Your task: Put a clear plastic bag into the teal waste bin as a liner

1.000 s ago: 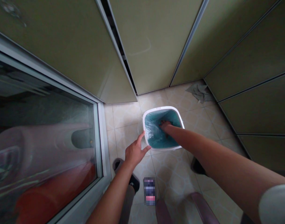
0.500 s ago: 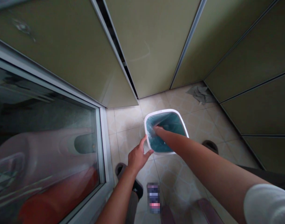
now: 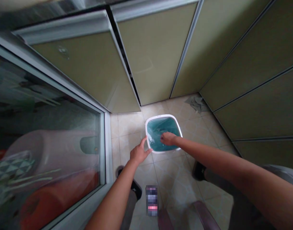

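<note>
A square bin (image 3: 158, 117) with a white rim stands on the floor, lined with a translucent bluish-green bag (image 3: 154, 139). My left hand (image 3: 138, 154) touches the near left corner of the rim, thumb and forefinger spread apart on its outer side. My right hand (image 3: 169, 138) is over the bin's mouth with its fingers curled in against the liner. What lies inside those fingers, if anything, is hidden. The bottom of the bin cannot be made out.
Beige cabinet doors (image 3: 151, 60) rise behind the bin and on the right. A glass door (image 3: 102, 153) borders the left. A grey cloth (image 3: 196, 103) lies in the far corner. A blurred-out phone-like object (image 3: 151, 200) and a purplish stool-like edge (image 3: 206, 215) are nearer.
My right hand has come up from deep inside the bin to nearer its mouth. My left hand keeps to the rim's corner. The view has tilted up.
</note>
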Demonstrator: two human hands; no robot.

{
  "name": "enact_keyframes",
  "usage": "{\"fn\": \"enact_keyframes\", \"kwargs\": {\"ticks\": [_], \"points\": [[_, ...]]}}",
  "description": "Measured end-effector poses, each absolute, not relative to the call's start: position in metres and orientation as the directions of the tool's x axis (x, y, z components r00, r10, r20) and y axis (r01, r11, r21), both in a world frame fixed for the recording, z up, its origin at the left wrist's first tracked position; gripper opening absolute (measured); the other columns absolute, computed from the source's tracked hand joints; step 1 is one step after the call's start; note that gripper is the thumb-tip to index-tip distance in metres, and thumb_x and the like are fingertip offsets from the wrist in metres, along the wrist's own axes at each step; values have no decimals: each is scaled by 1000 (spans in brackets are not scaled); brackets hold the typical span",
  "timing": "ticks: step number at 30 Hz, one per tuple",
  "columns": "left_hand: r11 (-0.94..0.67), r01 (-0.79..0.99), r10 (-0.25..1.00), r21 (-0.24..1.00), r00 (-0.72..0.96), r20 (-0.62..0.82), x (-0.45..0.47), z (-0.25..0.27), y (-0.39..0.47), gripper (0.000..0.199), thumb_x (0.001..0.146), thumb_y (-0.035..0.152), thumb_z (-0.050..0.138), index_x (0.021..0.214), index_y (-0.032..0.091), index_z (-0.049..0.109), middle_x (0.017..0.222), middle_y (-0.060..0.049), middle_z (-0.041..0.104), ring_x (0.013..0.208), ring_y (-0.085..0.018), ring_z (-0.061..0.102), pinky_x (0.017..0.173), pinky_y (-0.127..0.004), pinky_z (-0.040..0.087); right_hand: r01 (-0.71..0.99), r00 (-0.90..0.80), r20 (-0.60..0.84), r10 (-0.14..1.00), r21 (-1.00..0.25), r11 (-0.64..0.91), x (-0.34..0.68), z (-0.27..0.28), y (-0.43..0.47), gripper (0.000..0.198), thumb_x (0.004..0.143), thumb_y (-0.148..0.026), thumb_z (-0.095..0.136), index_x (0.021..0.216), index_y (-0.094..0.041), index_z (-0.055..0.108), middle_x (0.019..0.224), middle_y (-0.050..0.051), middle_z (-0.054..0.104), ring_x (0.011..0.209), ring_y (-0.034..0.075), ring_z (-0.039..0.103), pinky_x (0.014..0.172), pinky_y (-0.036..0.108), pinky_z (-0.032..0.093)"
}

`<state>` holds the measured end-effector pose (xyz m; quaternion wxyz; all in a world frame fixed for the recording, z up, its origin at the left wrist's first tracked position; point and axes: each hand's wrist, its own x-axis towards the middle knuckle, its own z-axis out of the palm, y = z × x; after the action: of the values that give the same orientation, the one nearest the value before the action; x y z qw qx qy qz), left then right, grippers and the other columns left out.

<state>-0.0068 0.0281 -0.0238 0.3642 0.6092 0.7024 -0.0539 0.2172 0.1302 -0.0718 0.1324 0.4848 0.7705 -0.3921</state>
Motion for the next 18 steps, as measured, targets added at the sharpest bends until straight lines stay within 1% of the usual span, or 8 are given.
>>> {"fn": "enact_keyframes", "kwargs": {"ticks": [2, 5, 8, 10, 12, 14, 16, 18], "points": [[257, 883, 823, 394, 14, -568, -6, -26, 26, 86, 90, 58, 64, 164, 36, 27, 95, -4, 75, 91, -26, 73, 70, -28, 45, 827, -533, -540, 652, -493, 268, 244, -41, 112, 25, 94, -25, 58, 80, -17, 77, 87, 12, 76, 81, 24, 69, 73, 32, 47], [263, 859, 841, 439, 20, -541, -3, -29, 21, 88, 88, 56, 68, 164, 36, 28, 96, -3, 74, 87, -23, 72, 69, -27, 44, 825, -508, -471, 721, -508, 249, 287, -7, 81, 31, 97, -30, 54, 77, -18, 75, 80, 8, 74, 73, 19, 64, 67, 28, 40], [260, 860, 873, 439, -16, -487, 1, -28, 16, 86, 85, 55, 71, 160, 35, 35, 96, -2, 73, 84, -22, 70, 68, -26, 42, 840, -425, -492, 760, -526, 129, 326, 2, 48, 35, 98, -32, 52, 74, -18, 73, 82, 7, 73, 72, 17, 62, 66, 27, 39], [267, 864, 904, 426, -72, -422, 5, -27, 11, 73, 85, 54, 70, 151, 34, 46, 94, -1, 72, 82, -20, 68, 67, -26, 41, 850, -355, -547, 758, -527, 18, 349, -8, 27, 37, 99, -31, 50, 71, -17, 71, 81, 7, 73, 71, 15, 60, 66, 26, 39], [290, 852, 919, 437, -121, -375, 7, -26, 4, 50, 89, 52, 65, 134, 30, 60, 88, 0, 70, 80, -19, 65, 66, -25, 40, 874, -281, -609, 742, -482, -65, 366, -26, 9, 37, 97, -28, 50, 67, -16, 67, 74, 6, 69, 68, 15, 58, 64, 26, 38], [308, 814, 913, 492, -108, -393, 8, -26, -6, 33, 91, 50, 61, 110, 25, 67, 80, 1, 67, 78, -17, 63, 67, -25, 40, 887, -208, -661, 721, -438, -145, 378, -46, -4, 35, 96, -28, 52, 64, -16, 64, 65, 5, 63, 63, 14, 54, 61, 26, 36], [313, 768, 893, 559, -39, -447, 9, -26, -17, 36, 89, 55, 59, 84, 20, 65, 70, 2, 61, 73, -16, 58, 66, -25, 39, 861, -115, -692, 712, -428, -276, 384, -59, -10, 36, 96, -30, 50, 64, -17, 59, 56, 2, 55, 56, 14, 50, 56, 26, 36], [323, 713, 875, 622, 27, -484, 10, -21, -26, 52, 84, 68, 58, 65, 20, 53, 60, 4, 50, 65, -14, 51, 63, -26, 37, 778, -62, -650, 757, -507, -372, 382, -60, -7, 38, 97, -37, 46, 64, -20, 53, 50, -1, 45, 48, 13, 44, 50, 26, 34]]}}
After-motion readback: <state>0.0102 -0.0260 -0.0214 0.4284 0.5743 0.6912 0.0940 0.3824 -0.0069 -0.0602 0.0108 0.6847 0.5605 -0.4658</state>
